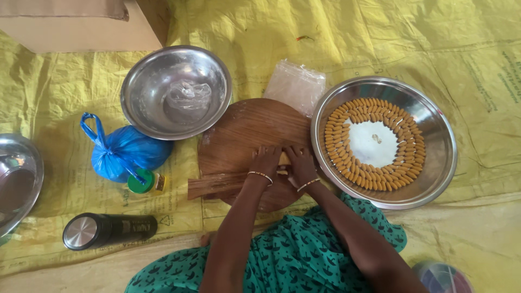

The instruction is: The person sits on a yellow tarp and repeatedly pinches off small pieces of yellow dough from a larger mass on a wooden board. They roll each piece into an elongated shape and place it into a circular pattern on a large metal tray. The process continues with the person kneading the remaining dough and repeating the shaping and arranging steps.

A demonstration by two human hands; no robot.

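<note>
My left hand [265, 161] and my right hand [300, 163] lie side by side, palms down, on a round wooden board [239, 133]. Between and under the fingers shows a small piece of yellow dough [283, 159]; both hands press on it. A flat wooden stick [214, 186] lies across the board's near edge, just under my left wrist. To the right stands a wide steel plate [434, 157] with several small yellow dough rolls [347, 163] laid in a ring around its white middle.
A steel bowl [144, 76] with a clear plastic bag in it stands behind the board. A blue knotted bag [124, 152], a green-capped small bottle [144, 183], a black flask [108, 230], another steel bowl [16, 179] and a cardboard box [81, 32] sit left. A clear plastic bag [296, 84] lies behind the board, all on a yellow sheet [477, 70].
</note>
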